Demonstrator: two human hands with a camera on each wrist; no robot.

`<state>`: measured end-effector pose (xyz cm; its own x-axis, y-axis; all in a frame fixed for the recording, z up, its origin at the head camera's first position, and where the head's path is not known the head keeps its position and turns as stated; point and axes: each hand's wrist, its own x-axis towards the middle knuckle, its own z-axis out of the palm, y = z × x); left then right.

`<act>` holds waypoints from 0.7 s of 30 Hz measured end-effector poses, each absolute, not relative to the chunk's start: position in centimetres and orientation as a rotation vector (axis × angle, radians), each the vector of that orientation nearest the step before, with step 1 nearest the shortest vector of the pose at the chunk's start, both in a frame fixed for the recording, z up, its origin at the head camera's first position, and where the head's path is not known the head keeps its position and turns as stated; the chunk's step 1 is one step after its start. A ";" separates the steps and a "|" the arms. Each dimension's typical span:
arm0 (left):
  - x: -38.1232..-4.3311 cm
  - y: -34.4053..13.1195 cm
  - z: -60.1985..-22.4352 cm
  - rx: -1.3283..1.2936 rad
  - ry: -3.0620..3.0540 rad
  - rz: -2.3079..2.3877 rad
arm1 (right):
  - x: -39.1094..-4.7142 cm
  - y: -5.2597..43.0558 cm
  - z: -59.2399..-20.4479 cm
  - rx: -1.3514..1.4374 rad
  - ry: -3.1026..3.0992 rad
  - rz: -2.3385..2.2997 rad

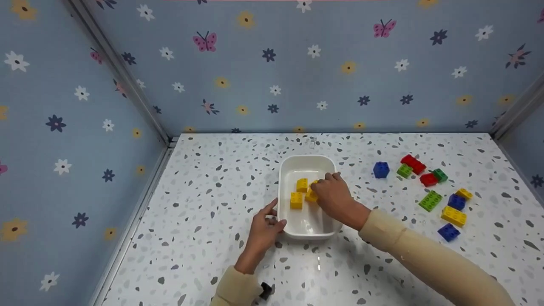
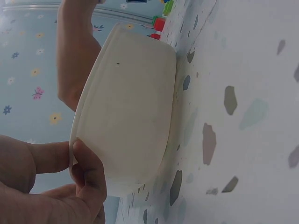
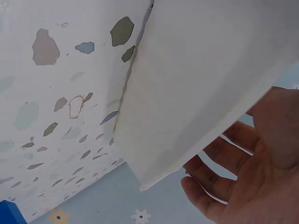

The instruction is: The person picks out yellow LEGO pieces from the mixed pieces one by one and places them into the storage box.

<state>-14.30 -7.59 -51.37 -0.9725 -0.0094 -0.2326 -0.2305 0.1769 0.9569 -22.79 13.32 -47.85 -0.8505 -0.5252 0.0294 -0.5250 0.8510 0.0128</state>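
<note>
The loading of the white tray [image 1: 309,236] is judged to be only partly done. Inside the tray, yellow blocks [image 1: 296,200] can be seen: two are plainly in view, and at least one more is half covered by the right hand [image 1: 338,197]. To the right of the tray, ten pieces are left scattered: three blue blocks [image 1: 381,170], two red blocks [image 1: 413,164], three green ones [image 1: 430,200] and two loose yellow ones [image 1: 453,216]. No colour but yellow can be made out within the tray.

By the left hand [image 2: 60,182], the tray's rim is pinched at its near left side. The right hand is lowered over the tray's right edge with bent fingers, close against the half-covered yellow block; whether that block is gripped or released cannot be told, as the fingertips are hidden.

The tray appears to be moulded in smooth, glossy plastic, with a deep wall, rounded corners and a thin lip. The blocks are of shiny, hard-looking plastic, box-shaped and studded on top, some squarish and others oblong. Under the tray, the white worktop [image 1: 204,191] is speckled with angular grey flecks. Both arms reaching to the tray are covered by cream sleeves [image 1: 425,250].
</note>
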 end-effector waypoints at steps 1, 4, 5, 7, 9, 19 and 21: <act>-14.3 -7.6 -51.4 -0.229 2.270 1.902 | -22.8 13.3 -47.9 0.852 -2.987 -0.006; -14.2 -7.6 -51.4 -0.230 2.280 1.900 | -22.8 13.2 -48.1 0.852 -2.989 -0.018; -14.3 -7.6 -51.4 -0.237 2.281 1.897 | -22.8 13.2 -48.1 0.852 -2.993 -0.030; -14.3 -7.6 -51.3 -0.248 2.282 1.891 | -22.8 13.1 -48.2 0.851 -3.010 -0.056; -14.3 -7.6 -51.4 -0.249 2.280 1.890 | -22.8 13.0 -48.2 0.851 -3.030 -0.078; -14.3 -7.6 -51.4 -0.252 2.290 1.879 | -23.0 12.9 -48.5 0.855 -3.045 -0.081; -14.3 -7.6 -51.4 -0.259 2.292 1.871 | -23.1 12.8 -48.6 0.861 -3.047 -0.089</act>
<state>-14.33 -7.55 -51.40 -0.9702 -0.0262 -0.2410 -0.2413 0.1968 0.9503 -23.08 12.81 -48.65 -0.8519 -0.5221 -0.0405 -0.5236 0.8507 0.0469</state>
